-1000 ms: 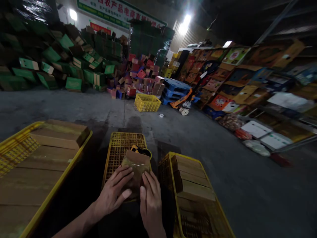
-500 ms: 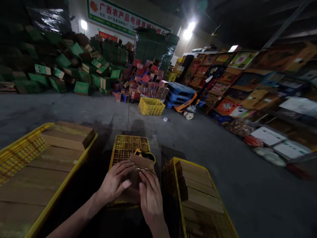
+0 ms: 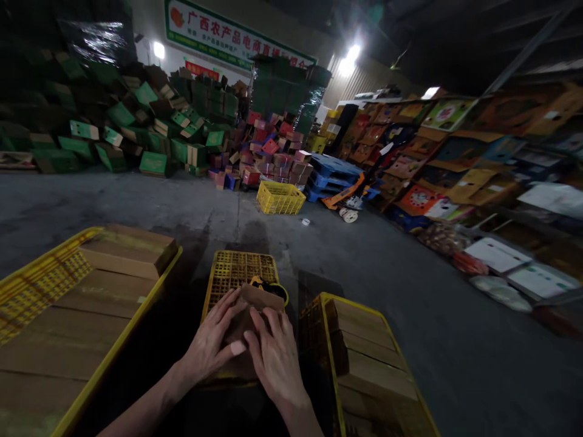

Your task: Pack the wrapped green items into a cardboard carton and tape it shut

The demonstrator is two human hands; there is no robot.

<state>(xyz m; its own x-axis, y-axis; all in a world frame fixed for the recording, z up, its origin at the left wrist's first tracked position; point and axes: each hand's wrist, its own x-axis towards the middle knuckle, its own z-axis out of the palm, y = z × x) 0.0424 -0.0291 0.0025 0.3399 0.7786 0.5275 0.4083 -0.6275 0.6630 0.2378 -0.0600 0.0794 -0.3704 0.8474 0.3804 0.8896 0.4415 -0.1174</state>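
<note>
We have cardbd box (image 3: 237, 331) at 6 o'clock in view, atop yel. mid crate (image 3: 241, 262). L hand (image 3: 208, 341) at its 8 o'clock, R hand (image 3: 277, 355) at its 4; both laid on box, fingers extended, thumbs apart. Yel./blk tool (image 3: 260, 283) just beyond, 1 o'clock. L crate (image 3: 120, 340), 9 o'clock, & R crate (image 3: 313, 323), 3 o'clock, hold more boxes (image 3: 88, 331).

Light was poor. Grey floor (image 3: 437, 352) blotched dark in places. Green-bordered banner (image 3: 241, 37) hung at 11 o'clock; small lamp (image 3: 159, 50) glared between 10 and 11, brighter lamp (image 3: 353, 53) at 1, beside pale corrugated wall (image 3: 371, 80). Ceiling (image 3: 455, 36) lay dark between 1 and 2.
</note>
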